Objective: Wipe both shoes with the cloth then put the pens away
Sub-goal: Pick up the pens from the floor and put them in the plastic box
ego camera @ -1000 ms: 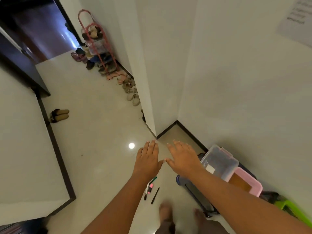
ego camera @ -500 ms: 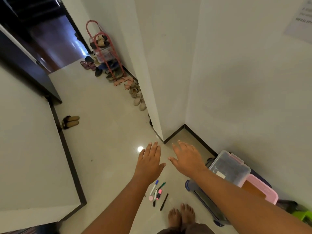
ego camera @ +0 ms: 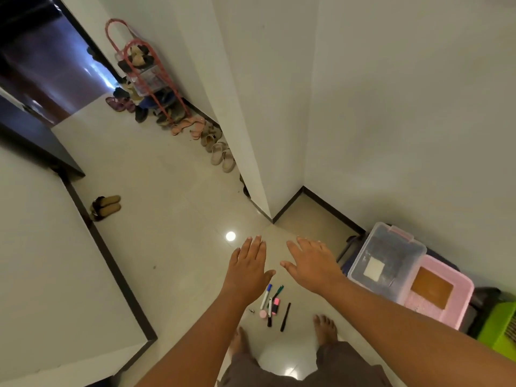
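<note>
Several pens and markers lie in a loose bunch on the pale tiled floor between my bare feet, with a black pen apart on their right. My left hand and my right hand are both stretched out flat in the air above them, palms down, fingers spread and holding nothing. A pair of tan and black sandals rests by the dark skirting at the left. I see no cloth.
A clear lidded box and a pink box stand against the right wall, beside a green object. Down the hall a pink shoe rack holds footwear, with several sandals along the wall. A white wall corner juts out ahead.
The view has tilted down and back, showing more of the pens and both my feet. My hands have drifted slightly apart and stay flat and empty.
</note>
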